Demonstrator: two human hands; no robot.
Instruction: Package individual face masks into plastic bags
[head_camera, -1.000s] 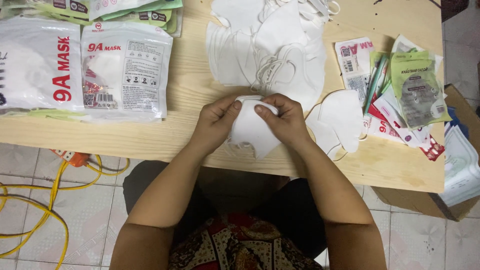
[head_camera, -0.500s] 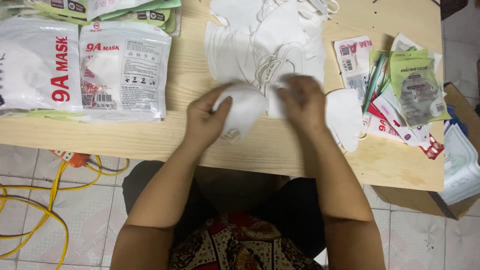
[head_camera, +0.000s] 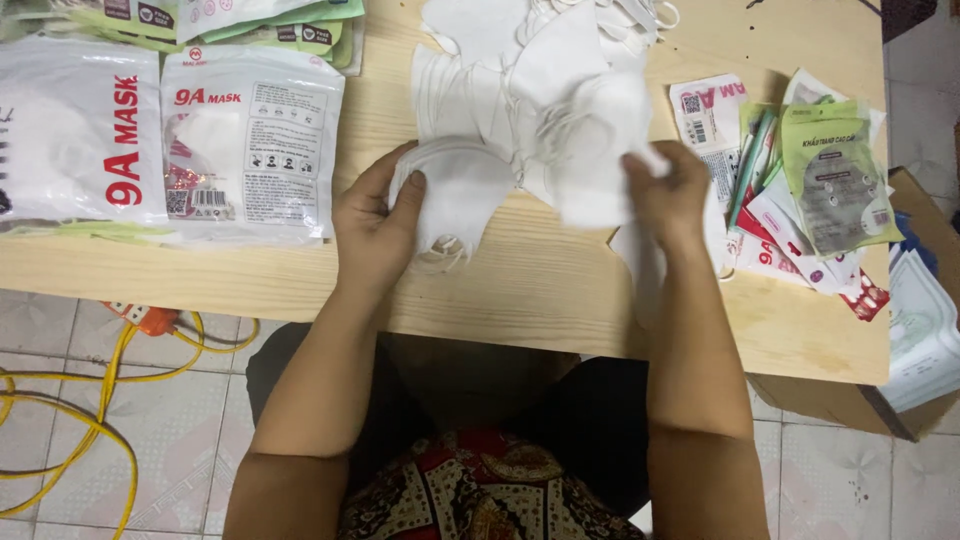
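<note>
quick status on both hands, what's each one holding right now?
Left hand: closed on a folded white mask, thumb on top.
Right hand: closed on another white mask at the loose pile's edge; it is blurred.

Soft, even light falls from above on the wooden table (head_camera: 540, 270), with only faint shadows under the forearms. The white masks (head_camera: 530, 70) at its far edge are nearly blown out, their folds hard to separate. The right hand (head_camera: 672, 190) is smeared, probably by motion blur. Glossy packets (head_camera: 250, 140) at the left edge show mild glare.
</note>
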